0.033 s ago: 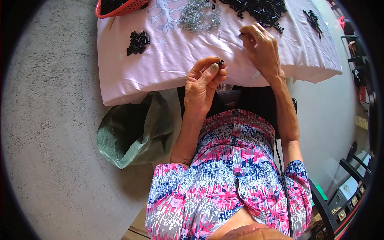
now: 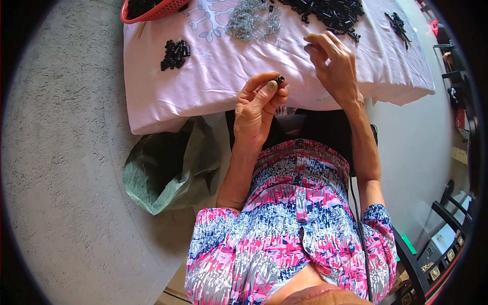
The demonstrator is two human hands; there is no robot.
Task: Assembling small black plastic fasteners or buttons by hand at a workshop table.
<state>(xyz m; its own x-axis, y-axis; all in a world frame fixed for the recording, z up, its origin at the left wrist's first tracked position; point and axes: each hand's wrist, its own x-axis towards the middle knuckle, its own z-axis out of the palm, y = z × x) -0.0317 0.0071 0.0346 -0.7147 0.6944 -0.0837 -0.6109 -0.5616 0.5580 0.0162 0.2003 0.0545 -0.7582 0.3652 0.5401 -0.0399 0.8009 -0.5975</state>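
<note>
Shirt fabric [image 2: 300,218] in pink, blue and white fills the nearest part of the view, with a green woven sack [image 2: 162,195] gaping on the floor beyond the left sleeve. Ahead of the body, the left hand [image 2: 256,101] holds a small black piece [image 2: 280,80] near the front edge of the table [image 2: 147,101]. Its grip is closed down to a pinch of thumb and fingers, with one hollow-looking end of the piece showing past the fingertips. For good handling, that pinch should be firm but light, leaving the end uncovered and easy to see.

The right hand [image 2: 333,63] hangs a little farther out over the pink cloth, its grip loosely curled and partly spread (whether anything small sits at the fingertips, one cannot tell). A relaxed curl like this suits parts so tiny, and care is best spent on lining up by eye.

Farther off lie a small black pile [image 2: 175,54] to the left, a clear, glinting heap [image 2: 249,23] in the middle, some thin black parts [image 2: 398,28] to the right, then a large black heap [image 2: 330,12] and a red basket [image 2: 162,11].
</note>
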